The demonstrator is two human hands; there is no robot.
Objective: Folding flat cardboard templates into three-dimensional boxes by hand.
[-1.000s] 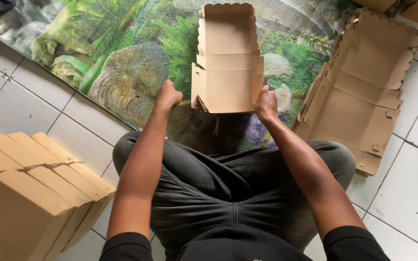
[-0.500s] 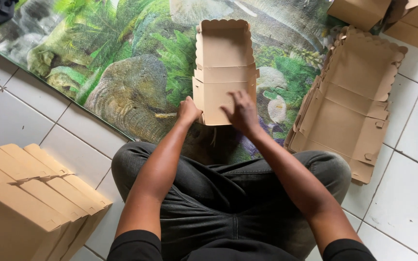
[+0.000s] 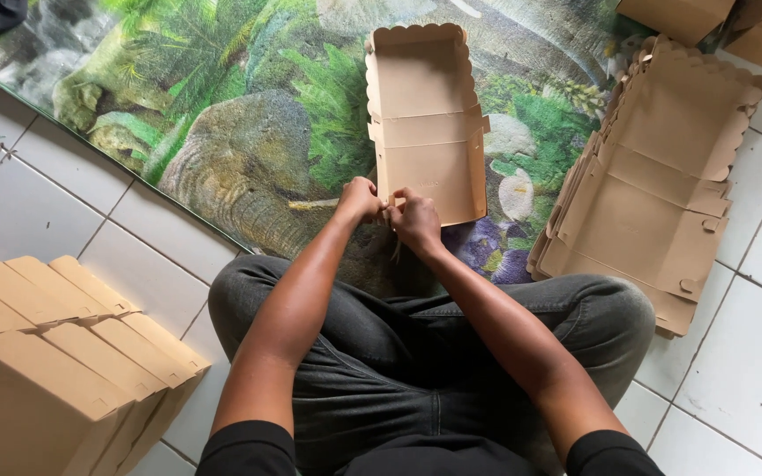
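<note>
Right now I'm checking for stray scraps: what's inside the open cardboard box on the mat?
The open cardboard box shows only bare brown walls and floor. Its near-left corner is covered by the left hand and right hand.

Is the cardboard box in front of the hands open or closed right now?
Open. The cardboard box lies with its scalloped lid laid back flat on the mat, inside bare. Left hand and right hand pinch its near left corner.
</note>
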